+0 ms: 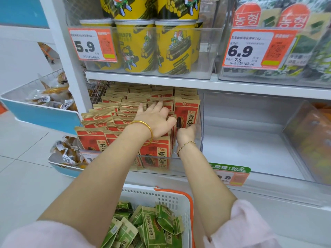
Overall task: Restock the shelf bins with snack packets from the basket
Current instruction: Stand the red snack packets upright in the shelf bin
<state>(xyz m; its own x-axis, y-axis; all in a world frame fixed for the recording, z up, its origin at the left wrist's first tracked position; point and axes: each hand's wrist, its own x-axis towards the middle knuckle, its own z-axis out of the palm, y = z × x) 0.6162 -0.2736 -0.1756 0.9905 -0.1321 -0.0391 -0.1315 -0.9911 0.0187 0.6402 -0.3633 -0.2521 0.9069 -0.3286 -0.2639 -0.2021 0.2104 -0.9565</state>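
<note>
Nearest the camera, below the clear plastic shelf bin (179, 167) that both arms reach into, sits a white perforated plastic basket (161, 197) with an orange rim handle. It holds a loose heap of green paper snack packets (152, 228), flat, crinkled pouches lying at all angles, within easy reach for restocking.

Inside the bin, rows of red-and-tan paper packets (100, 136) stand upright, packed face to back, their crimped tan tops making a ridged surface. The left hand (155, 120), with a smooth gold bangle at the wrist, lies spread over those tops towards the bin's right side. Its fingers are splayed and pressing, probably to hold the rows back and open a gap. The right hand (186, 134), with a thin braided cord at the wrist, is low against the bin's right wall. It pinches the bottom of one upright red packet (188, 111), likely seating it in that gap; its fingertips are hidden behind the pouch.

Just right of the bin is a second clear plastic bin (250, 140) with glossy, see-through walls and a green sugar-free label on its front.

Above the bin, on the next white shelf, yellow cylindrical cans (175, 49) with printed wrappers stand stacked in a clear tray.
</note>
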